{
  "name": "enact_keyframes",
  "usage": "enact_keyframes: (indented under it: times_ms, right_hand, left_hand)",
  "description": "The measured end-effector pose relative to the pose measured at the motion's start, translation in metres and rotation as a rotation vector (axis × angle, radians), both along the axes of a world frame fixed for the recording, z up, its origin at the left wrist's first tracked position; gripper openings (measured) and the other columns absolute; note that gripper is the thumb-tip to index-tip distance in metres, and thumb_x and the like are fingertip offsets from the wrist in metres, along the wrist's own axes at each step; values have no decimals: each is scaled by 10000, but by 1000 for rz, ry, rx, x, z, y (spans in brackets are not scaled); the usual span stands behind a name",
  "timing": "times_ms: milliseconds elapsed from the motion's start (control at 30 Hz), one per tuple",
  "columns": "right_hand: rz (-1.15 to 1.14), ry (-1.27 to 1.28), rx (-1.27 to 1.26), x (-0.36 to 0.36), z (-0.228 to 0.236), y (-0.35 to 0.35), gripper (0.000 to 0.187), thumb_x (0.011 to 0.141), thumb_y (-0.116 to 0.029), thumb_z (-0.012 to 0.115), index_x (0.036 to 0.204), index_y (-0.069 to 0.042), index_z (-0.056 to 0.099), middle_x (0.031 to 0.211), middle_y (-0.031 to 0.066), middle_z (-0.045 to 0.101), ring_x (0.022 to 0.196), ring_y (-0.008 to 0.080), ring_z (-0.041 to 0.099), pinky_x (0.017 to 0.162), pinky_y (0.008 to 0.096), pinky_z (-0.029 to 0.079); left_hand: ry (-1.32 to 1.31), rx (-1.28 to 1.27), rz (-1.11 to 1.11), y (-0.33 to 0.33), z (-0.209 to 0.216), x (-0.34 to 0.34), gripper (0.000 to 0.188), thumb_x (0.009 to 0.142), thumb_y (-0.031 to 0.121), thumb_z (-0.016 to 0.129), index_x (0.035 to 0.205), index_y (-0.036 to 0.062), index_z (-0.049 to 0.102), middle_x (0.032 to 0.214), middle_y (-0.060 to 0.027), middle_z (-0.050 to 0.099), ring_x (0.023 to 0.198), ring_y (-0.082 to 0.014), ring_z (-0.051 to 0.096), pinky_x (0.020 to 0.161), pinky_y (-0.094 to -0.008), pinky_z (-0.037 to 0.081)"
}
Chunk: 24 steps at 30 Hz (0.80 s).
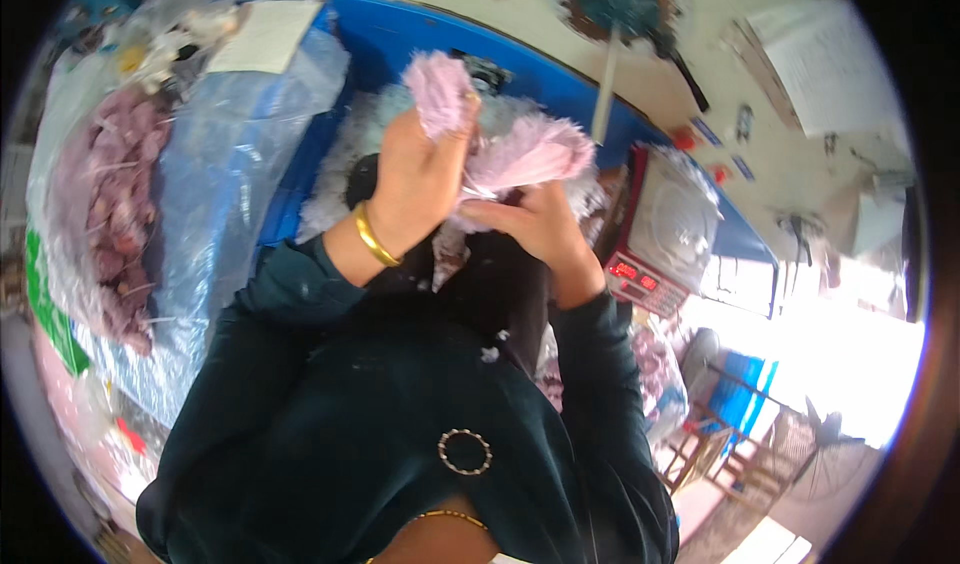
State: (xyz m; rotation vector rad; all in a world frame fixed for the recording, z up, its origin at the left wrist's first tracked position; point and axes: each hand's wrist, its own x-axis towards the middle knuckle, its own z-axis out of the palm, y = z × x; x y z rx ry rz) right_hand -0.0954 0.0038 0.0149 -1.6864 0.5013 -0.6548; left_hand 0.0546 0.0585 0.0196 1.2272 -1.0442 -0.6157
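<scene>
A fuzzy pale-pink plush piece point(532, 154) is between my two hands above a blue bin. My left hand point(412, 176), with a gold bangle at the wrist, is closed round one part of it, and a pink tuft sticks up beyond the fingers. From the other side my right hand point(540, 226) grips the lower edge, thumb toward the left hand. Some of the fingers are hidden behind the plush. White fluffy stuffing point(325, 189) lies in the bin below and around my hands.
The blue bin's wall point(390, 19) runs behind my hands. On the left, a clear plastic bag point(215, 214) lies beside pink plush pieces point(120, 224). A red scale point(650, 284) with a lit display stands at the right. Papers point(830, 64) and a dark green device point(615, 9) lie beyond.
</scene>
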Motion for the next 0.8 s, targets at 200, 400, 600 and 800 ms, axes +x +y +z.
enact_keyframes:
  times_ms: [200,400,600,800]
  right_hand:
    - [-27,71,406,-24,8,7,308,738,-47,751,1024,-14,642,945,28,653,890,125,600,783,284,481]
    - [-55,-117,720,-45,2,-4,358,749,-31,683,1097,-2,605,987,39,649,903,143,615,797,272,479]
    - [-87,-265,727,-50,-2,1,446,678,-10,670,1116,-19,587,1045,42,624,976,159,579,863,306,447]
    - [-100,-145,238,-75,-8,2,426,671,-136,739,1052,-18,588,1024,62,611,969,201,564,883,339,439]
  left_hand:
    - [91,-17,-136,-14,0,-12,191,916,193,584,840,18,588,703,-27,581,619,-126,508,568,-274,397]
    - [378,357,-782,-14,-9,10,225,832,186,697,975,18,651,911,-17,649,819,-72,568,740,-224,450]
    - [480,330,-817,-12,-16,0,272,792,125,722,1024,3,651,950,-21,658,878,-90,600,803,-233,472]
    - [423,159,-815,-19,-56,-8,375,758,107,673,1111,18,583,1068,-51,629,1000,-138,585,872,-291,473]
